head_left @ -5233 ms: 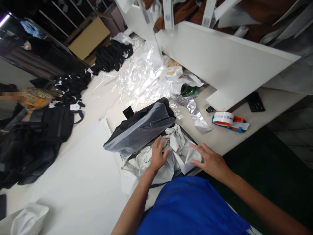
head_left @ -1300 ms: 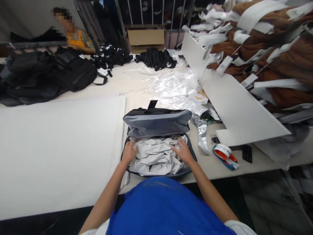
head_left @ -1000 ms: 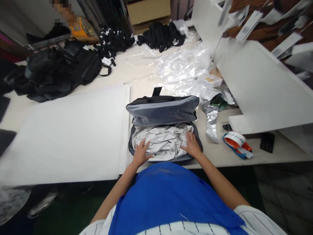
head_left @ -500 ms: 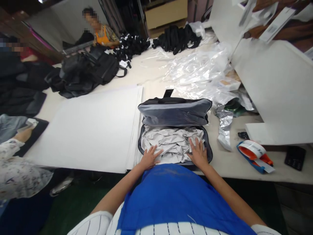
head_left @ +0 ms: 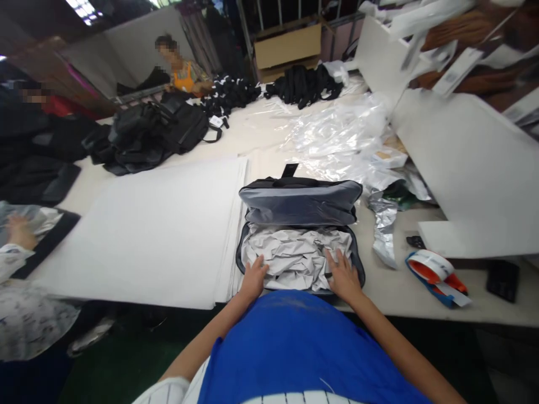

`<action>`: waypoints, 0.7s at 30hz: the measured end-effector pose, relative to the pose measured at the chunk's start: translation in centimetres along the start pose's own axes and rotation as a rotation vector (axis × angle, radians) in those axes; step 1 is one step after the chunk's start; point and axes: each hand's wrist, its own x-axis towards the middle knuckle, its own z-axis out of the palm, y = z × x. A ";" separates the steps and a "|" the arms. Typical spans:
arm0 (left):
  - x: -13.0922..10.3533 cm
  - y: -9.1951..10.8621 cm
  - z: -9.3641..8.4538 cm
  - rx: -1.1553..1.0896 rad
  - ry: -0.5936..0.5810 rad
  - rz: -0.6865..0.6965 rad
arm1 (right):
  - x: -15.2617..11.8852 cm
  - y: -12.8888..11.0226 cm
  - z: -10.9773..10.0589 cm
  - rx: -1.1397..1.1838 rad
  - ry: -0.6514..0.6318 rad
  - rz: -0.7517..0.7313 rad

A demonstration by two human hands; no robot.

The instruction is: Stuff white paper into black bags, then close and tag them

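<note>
A grey and black bag [head_left: 300, 202] lies open on the table in front of me, its flap folded back. Crumpled white paper [head_left: 297, 255] fills its open compartment. My left hand [head_left: 253, 278] rests flat on the paper at the near left corner, fingers spread. My right hand [head_left: 344, 278] presses on the paper at the near right corner, also with spread fingers. Neither hand holds anything.
A stack of large white sheets [head_left: 151, 224] lies left of the bag. Clear plastic wrap [head_left: 341, 134] and a white board [head_left: 471, 163] lie right, with a tape dispenser [head_left: 435, 270] and a black device [head_left: 503, 276]. Black backpacks [head_left: 147, 132] lie farther back. Another person's sleeve [head_left: 25, 314] shows at left.
The bag's stuffing was pushed in and flattened. My hands slid from the paper's middle to its near corners. The camera view swung round and another person's arm came into view at left.
</note>
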 end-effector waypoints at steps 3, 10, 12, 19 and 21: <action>-0.5 0.0 -1.0 -0.046 0.059 0.055 | -1.7 0.0 -3.2 0.076 0.064 -0.028; 2.5 2.2 -1.1 0.167 -0.097 0.081 | 0.0 -3.6 -2.6 0.273 -0.315 -0.129; 3.8 2.9 0.0 0.220 -0.065 0.078 | 1.8 -4.3 -1.3 0.267 -0.340 -0.105; 4.3 2.2 0.7 -0.014 -0.052 0.050 | 3.3 -2.4 -1.0 0.431 -0.425 -0.220; 3.5 1.2 -0.1 -0.305 -0.114 0.080 | 2.9 -1.3 -0.4 0.615 -0.450 -0.218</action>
